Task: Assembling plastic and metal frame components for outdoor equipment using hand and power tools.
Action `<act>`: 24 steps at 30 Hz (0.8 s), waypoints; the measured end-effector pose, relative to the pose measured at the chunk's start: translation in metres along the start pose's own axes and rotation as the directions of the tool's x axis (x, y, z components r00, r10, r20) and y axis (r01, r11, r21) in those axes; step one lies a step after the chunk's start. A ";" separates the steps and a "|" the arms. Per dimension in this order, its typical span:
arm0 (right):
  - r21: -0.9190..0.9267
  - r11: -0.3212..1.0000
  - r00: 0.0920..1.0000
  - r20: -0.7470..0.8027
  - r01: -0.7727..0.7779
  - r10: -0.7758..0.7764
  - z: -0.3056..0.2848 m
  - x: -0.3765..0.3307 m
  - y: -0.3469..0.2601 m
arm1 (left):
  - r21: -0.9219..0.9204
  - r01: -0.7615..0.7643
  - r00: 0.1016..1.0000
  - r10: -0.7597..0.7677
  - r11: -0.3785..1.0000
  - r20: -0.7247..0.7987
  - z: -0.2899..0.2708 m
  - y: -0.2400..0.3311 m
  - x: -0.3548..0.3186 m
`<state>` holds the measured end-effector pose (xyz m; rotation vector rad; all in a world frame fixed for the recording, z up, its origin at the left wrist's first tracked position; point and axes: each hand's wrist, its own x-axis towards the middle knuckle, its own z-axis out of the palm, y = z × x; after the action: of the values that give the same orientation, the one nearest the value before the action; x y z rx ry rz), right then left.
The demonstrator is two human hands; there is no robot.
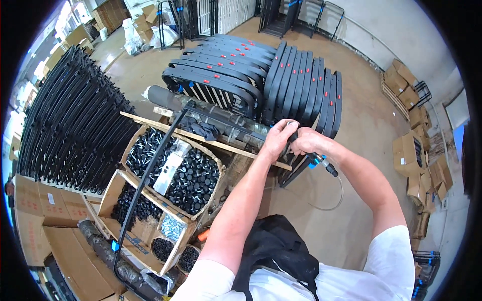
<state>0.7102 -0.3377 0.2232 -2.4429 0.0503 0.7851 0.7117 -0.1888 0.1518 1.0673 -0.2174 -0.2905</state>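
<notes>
A black tubular frame point(150, 170) lies across the bench, and its far bar runs up to my hands. My left hand point(277, 139) is closed at the end of that bar, with fingers and thumb pinched on a small dark part I cannot make out. Right beside it, my right hand point(309, 142) is wrapped round an air-powered hand tool point(329, 168). The tool has a blue collar, and a clear hose point(342, 193) trails from it. Its working tip is hidden between my hands.
Left of my arms stand boxes of black-headed bolts point(193, 183), small black parts point(133, 208) and silver screws point(172, 227). Beyond the bench are rows of black padded panels point(296, 80). Stacked black frames point(65, 125) rise at left; cardboard boxes point(406, 150) line the right wall.
</notes>
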 end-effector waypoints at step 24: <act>-0.271 0.853 0.894 0.184 0.445 -0.408 0.040 0.207 -0.378 | 0.129 -0.286 0.810 0.312 0.949 -0.497 -0.332 0.208 0.061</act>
<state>0.9358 0.0278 0.2750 -2.5403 -0.6922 0.7745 0.9001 0.1591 0.1825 1.1020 0.0921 0.2929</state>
